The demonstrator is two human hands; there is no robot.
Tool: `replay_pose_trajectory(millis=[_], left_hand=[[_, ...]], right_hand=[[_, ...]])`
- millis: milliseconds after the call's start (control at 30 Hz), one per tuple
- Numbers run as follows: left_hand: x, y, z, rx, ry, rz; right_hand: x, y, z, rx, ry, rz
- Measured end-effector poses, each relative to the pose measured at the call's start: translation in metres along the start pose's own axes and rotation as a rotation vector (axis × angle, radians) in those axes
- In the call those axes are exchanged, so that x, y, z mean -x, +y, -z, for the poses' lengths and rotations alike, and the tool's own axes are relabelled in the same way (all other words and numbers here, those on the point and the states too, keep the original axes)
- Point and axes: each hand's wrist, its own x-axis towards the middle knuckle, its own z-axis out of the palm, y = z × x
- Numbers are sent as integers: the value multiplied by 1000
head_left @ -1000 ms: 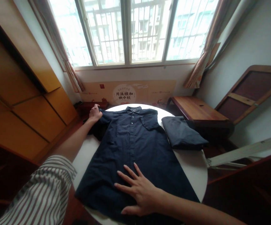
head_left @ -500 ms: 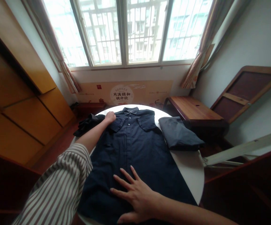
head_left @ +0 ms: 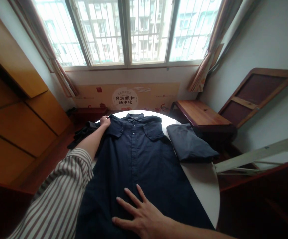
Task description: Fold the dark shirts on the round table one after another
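A dark navy button-up shirt (head_left: pixel 131 162) lies front side up, its collar at the far end and both sleeves folded in over the chest. At the shirt's far left shoulder, my left hand (head_left: pixel 105 121) is closed on the edge of the cloth. My right hand (head_left: pixel 140 214) rests flat with fingers spread on the lower front, holding nothing. To the right of the shirt sits a folded dark grey garment (head_left: pixel 190 142). Beyond my left forearm is a pile of black cloth (head_left: pixel 82 132), partly hidden.
The shirt covers much of a round white table (head_left: pixel 201 181). Past its right side stand a small wooden table (head_left: pixel 203 113) and a pale metal bar (head_left: pixel 258 151). Wooden cabinets (head_left: pixel 14 122) line the left, and a barred window (head_left: pixel 126 33) is ahead.
My left hand has moved left, from near the folded sleeve to the shoulder's outer edge, drawing the cloth outward. My right hand stays spread on the shirt. The view has shifted slightly.
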Motion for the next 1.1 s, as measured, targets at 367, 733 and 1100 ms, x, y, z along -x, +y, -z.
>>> replay_pose_trajectory(millis=[367,733,1100], left_hand=[[70,16,32,-27,-39,-433],[362,-144,135,38,-461,-1117],[383,-209,144,-83,-136,-1187]], right_hand=[[19,-11,11,59,-5,-33],[177,-34,2,542,380,-242],[222,-21,-7,574,437,-253]])
